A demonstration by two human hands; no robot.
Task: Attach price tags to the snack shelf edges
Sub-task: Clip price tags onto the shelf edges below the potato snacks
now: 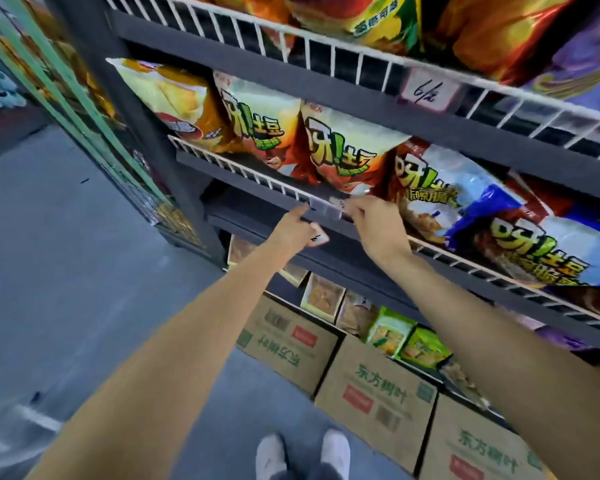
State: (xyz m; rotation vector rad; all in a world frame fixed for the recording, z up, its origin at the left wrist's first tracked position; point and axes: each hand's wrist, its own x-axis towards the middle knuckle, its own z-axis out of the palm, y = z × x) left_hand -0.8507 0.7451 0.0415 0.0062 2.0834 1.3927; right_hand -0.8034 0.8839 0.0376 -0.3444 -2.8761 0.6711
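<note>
Down on the floor, three cardboard boxes (374, 379) stand in a row against the foot of the rack, all closed, so what they hold cannot be told. Above them the wire-fronted middle shelf (243, 168) carries upright snack bags (340, 143), leaning against its white wire rail; the upper shelf (326, 46) holds more bags and wears a handwritten price card (429, 90) clipped to its rail.

At the middle shelf's dark front edge, a small clear tag holder (321, 206) sits against the rail, its long axis running along the edge. The left hand (291, 230) reaches up with its forefinger straight, the tip touching the holder's left end, while its other fingers curl round a spare white tag (318, 237) with dark writing, tilted and pointing right. The right hand (371, 223) pinches a price tag (340, 204) between thumb and fingertips just beside the holder's right end; the motion blur hides whether the tag is inside the holder yet.
</note>
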